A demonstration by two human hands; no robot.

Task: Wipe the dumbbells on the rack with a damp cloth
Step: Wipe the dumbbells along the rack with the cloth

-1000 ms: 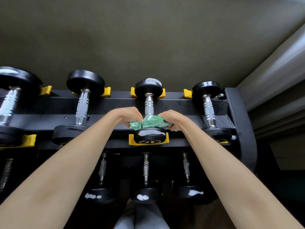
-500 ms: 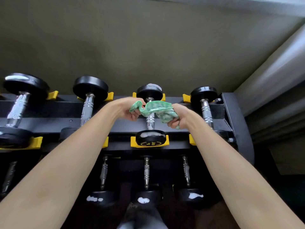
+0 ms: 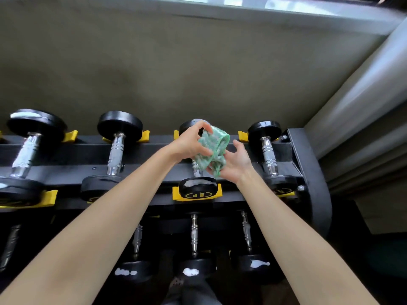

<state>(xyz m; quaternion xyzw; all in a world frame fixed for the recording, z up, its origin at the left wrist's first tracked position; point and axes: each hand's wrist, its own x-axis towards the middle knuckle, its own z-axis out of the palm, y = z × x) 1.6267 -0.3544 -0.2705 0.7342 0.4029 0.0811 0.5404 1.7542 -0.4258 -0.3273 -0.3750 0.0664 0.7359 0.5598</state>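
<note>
A green cloth (image 3: 211,148) is bunched between my two hands above the third dumbbell (image 3: 197,187) of the rack's top row. My left hand (image 3: 191,143) pinches the cloth's upper left part with thumb and fingers. From below on the right, my right hand (image 3: 235,161) holds the cloth's lower end, its fingers partly spread. The cloth and hands hide most of that dumbbell's chrome handle and far head. Its near black head, with a wet sheen, sits in a yellow cradle (image 3: 176,194).
The black rack (image 3: 308,172) holds more dumbbells: left ones (image 3: 28,150) (image 3: 115,150) and a right one (image 3: 267,153). A lower row (image 3: 193,236) has white-marked heads. A wall rises behind; a pale curtain (image 3: 363,102) hangs at right.
Both hands lifted the cloth off the third dumbbell's handle near its front head and raised it toward the far head. The cloth is now bunched between the hands.
</note>
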